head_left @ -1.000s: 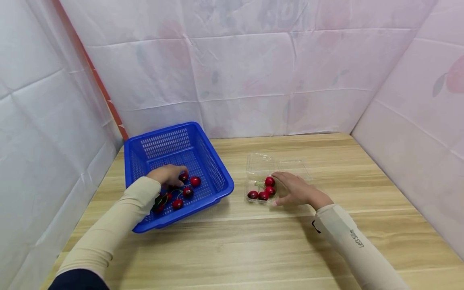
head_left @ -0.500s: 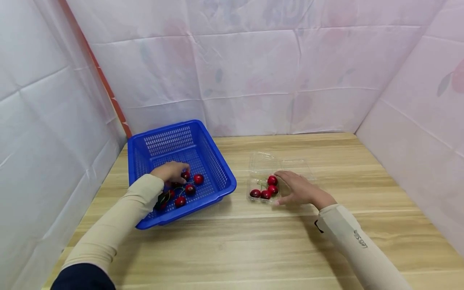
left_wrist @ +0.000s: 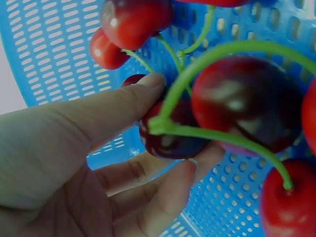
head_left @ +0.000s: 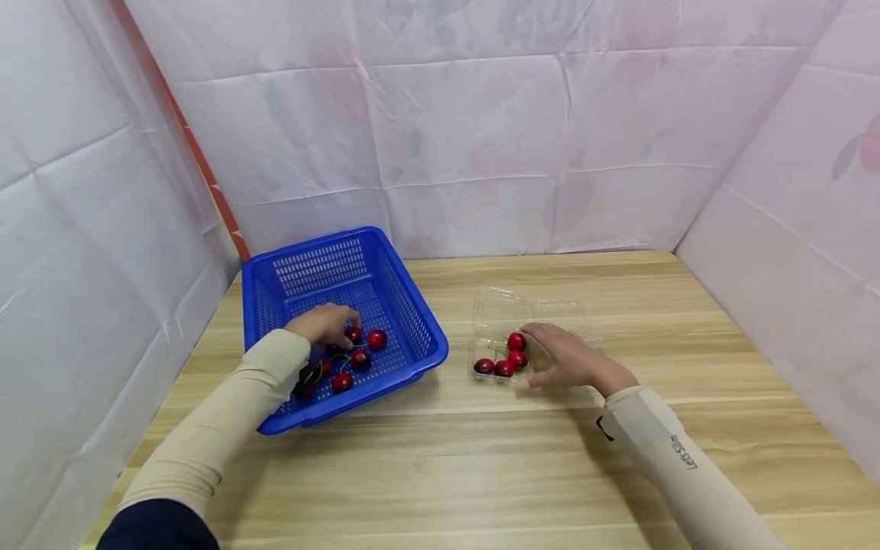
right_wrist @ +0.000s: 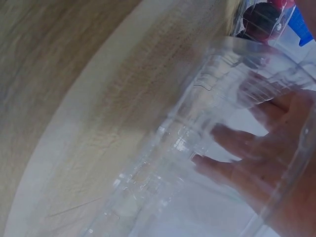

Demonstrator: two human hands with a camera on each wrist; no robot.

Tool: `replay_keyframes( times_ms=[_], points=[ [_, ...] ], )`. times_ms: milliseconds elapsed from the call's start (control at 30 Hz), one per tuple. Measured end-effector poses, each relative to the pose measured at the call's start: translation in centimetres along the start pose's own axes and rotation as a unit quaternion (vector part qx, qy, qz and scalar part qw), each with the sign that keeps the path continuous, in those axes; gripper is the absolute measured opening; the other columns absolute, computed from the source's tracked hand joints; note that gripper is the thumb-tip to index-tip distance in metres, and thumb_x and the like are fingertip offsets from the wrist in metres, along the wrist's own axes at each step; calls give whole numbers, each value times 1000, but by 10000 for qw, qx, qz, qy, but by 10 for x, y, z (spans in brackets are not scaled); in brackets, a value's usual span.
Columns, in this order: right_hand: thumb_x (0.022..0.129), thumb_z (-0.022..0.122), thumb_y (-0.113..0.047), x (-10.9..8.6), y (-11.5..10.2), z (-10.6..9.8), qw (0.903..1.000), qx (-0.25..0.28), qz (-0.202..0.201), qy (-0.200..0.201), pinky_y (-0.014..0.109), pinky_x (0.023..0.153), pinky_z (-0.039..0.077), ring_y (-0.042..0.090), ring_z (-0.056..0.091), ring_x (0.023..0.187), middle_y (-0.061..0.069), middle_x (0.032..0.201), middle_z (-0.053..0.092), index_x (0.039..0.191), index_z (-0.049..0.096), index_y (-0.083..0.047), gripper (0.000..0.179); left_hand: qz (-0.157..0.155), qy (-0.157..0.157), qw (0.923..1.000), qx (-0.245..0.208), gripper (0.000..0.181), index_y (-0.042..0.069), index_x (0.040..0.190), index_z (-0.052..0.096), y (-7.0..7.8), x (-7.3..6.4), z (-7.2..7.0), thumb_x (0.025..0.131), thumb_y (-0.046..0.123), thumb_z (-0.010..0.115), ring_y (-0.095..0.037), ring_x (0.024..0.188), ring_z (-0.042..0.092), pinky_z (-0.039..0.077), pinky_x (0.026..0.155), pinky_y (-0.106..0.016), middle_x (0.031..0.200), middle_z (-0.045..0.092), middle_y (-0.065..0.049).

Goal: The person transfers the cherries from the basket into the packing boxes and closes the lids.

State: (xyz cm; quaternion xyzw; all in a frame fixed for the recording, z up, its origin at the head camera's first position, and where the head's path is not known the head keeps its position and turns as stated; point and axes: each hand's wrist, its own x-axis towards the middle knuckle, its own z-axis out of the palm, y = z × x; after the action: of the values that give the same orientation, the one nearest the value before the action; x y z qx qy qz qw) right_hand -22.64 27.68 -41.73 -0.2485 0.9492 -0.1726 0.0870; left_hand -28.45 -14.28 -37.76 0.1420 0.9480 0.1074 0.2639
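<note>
My left hand [head_left: 323, 325] reaches into a blue plastic basket [head_left: 428, 345] holding several red cherries. In the left wrist view, its thumb and fingers pinch a dark cherry [left_wrist: 173, 143]; green stems cross in front of it. Other cherries, such as a glossy dark red one [left_wrist: 247, 103], lie close around the fingertips. To the right, a hinged clear plastic box [head_left: 496, 307] stands with its lid raised and several cherries [head_left: 504, 368] inside. My right hand [head_left: 567, 359] touches the box's right side with fingers extended. The right wrist view shows this hand [right_wrist: 261, 158] through clear plastic.
Another flat, clear plastic piece [head_left: 560, 312] lies behind the right hand. Both containers stand on a wood-grain table [head_left: 440, 473]. Pale printed sheeting [head_left: 467, 130] walls in the back and both sides.
The head view shifts slightly between the first two frames, then holds still. Both hands stay nearly in place; the left fingers shift only slightly among the cherries.
</note>
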Motion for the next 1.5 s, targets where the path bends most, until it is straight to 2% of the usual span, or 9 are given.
replay_keyframes(
  times_ms=[167, 467, 767, 867, 1033, 1133, 1300, 1367, 1500],
  points=[
    [73, 80, -45, 0, 0, 1, 10000, 23, -47, 7, 66, 105, 24, 47, 33, 133, 27, 144, 39, 142, 37, 4, 95, 17, 12, 10000, -31, 40, 7, 129, 56, 1, -1, -2, 90, 12, 66, -24, 71, 62, 54, 55, -30, 127, 52, -23],
    [73, 80, -45, 0, 1, 1, 10000, -5, -36, 24, 66, 105, 24, 46, 33, 134, 25, 144, 39, 142, 37, 3, 95, 149, 148, 9998, 16, 42, 6, 129, 56, 4, -2, -4, 90, 15, 68, -20, 62, 61, 54, 54, -29, 122, 56, -23],
    [73, 80, -45, 0, 2, 1, 9999, -41, -73, 77, 66, 104, 25, 45, 34, 133, 24, 144, 41, 142, 38, 3, 94, 186, 271, 9995, 6, 42, 5, 126, 58, 7, -5, -5, 88, 16, 70, -20, 68, 62, 54, 57, -31, 126, 55, -24],
    [73, 80, -46, 0, 2, 1, 9999, -55, -85, 84, 67, 104, 25, 45, 34, 133, 24, 144, 41, 142, 38, 3, 94, 211, 308, 9993, 28, 42, 5, 126, 59, 8, -6, -5, 87, 16, 71, -20, 66, 61, 52, 56, -30, 121, 58, -22],
    [72, 79, -47, -1, 1, 2, 9999, -41, -86, 75, 67, 104, 25, 46, 33, 133, 24, 144, 41, 142, 37, 3, 96, 310, 371, 9988, -17, 42, 6, 125, 60, 6, -7, -4, 86, 15, 72, -17, 62, 57, 49, 52, -26, 103, 63, -14],
    [72, 80, -46, -1, 1, 2, 9999, -27, -70, 82, 67, 104, 25, 45, 33, 134, 24, 144, 41, 142, 37, 3, 96, 379, 422, 9984, -72, 41, 5, 124, 61, 4, -6, -3, 86, 14, 72, -19, 65, 58, 50, 55, -28, 107, 62, -16],
    [72, 80, -47, -1, 1, 3, 9999, -84, -102, 102, 67, 103, 25, 45, 34, 133, 24, 144, 41, 142, 37, 3, 96, 514, 608, 9968, 36, 38, 6, 120, 64, 4, -3, -3, 84, 16, 74, -25, 84, 61, 53, 70, -37, 118, 61, -18],
    [72, 80, -47, -1, 1, 3, 9998, -92, -131, 116, 67, 103, 26, 46, 34, 133, 25, 143, 41, 142, 38, 4, 96, 586, 720, 9957, -9, 38, 5, 117, 65, 4, -1, -3, 83, 16, 75, -25, 91, 60, 53, 75, -39, 115, 63, -16],
    [72, 80, -47, -1, 1, 3, 9997, -101, -159, 131, 67, 103, 26, 46, 34, 132, 25, 143, 42, 142, 38, 4, 96, 824, 945, 9919, -195, 36, 3, 113, 67, 4, 0, -4, 81, 14, 77, -24, 90, 63, 54, 77, -38, 105, 66, -13]
  ],
)
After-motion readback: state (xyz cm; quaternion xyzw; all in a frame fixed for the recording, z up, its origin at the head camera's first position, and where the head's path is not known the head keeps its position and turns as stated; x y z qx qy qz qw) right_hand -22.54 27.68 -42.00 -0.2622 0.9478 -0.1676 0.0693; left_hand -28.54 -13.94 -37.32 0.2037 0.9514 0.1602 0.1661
